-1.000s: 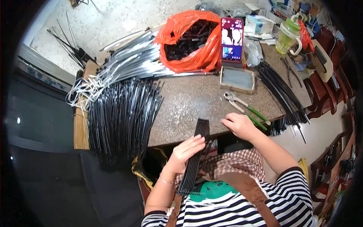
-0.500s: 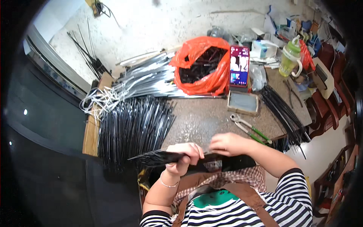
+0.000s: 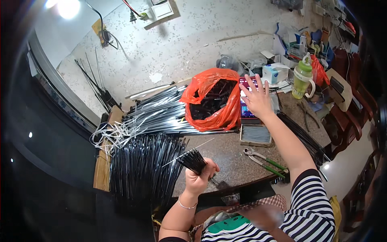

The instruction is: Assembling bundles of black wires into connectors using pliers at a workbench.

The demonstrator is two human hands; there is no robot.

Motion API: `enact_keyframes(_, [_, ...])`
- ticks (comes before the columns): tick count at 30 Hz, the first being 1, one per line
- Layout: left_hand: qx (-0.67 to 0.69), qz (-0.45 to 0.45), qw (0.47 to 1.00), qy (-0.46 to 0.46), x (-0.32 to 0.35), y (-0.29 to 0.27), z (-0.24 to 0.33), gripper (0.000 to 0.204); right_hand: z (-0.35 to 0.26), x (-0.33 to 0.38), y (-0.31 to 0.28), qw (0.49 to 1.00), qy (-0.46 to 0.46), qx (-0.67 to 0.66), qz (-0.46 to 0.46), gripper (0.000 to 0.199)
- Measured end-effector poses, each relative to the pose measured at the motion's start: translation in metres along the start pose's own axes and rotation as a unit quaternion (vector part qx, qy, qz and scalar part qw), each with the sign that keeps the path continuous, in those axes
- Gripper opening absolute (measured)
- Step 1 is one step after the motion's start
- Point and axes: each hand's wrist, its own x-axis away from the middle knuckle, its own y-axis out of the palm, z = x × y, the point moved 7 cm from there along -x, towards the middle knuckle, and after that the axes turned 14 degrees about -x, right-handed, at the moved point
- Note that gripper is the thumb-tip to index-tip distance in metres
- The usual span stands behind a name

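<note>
My left hand [image 3: 198,179], with a bracelet at the wrist, is closed around a bundle of thin black strips [image 3: 192,160] over the table's front part. A thin, light-coloured rod [image 3: 171,161] crosses the bundle's upper end. My right hand [image 3: 259,101] reaches far forward, its fingers spread over the lit screen of a propped-up phone [image 3: 246,109]. Those fingers cover part of the screen; whether they touch it I cannot tell. Just left of the bundle lies a thick spread of long black strips [image 3: 145,165], overhanging the table edge.
A red plastic bag [image 3: 209,123] of dark pieces stands beside the phone. Silvery strips [image 3: 161,113] and white ties [image 3: 117,135] lie at left. A small box of thin wires [image 3: 256,135] and green-handled pincers [image 3: 266,163] lie at right, near a green bottle [image 3: 302,78].
My right hand has left the spot beside my left hand and stretched forward to the phone. My left hand has turned the bundle more upright. The view has tilted up.
</note>
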Motion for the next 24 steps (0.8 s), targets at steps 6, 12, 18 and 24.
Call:
enact_keyframes(6, [-0.005, -0.006, 1.000, -0.002, 0.002, -0.004, -0.007, 0.018, -0.006, 0.007, -0.027, 0.980, -0.062, -0.140, 0.125, 0.032])
enact_keyframes(12, [0.047, -0.007, 0.999, -0.003, -0.003, -0.002, -0.017, 0.011, 0.026, 0.050, -0.022, 0.986, -0.011, -0.142, 0.084, 0.023])
enact_keyframes(18, [-0.005, -0.023, 0.999, 0.026, -0.004, 0.008, -0.022, 0.020, 0.034, 0.076, -0.002, 0.990, -0.009, -0.142, -0.004, 0.019])
enact_keyframes(24, [-0.009, -0.026, 0.999, 0.047, -0.005, 0.012, -0.024, 0.022, 0.036, 0.083, 0.006, 0.990, -0.010, -0.138, -0.030, 0.022])
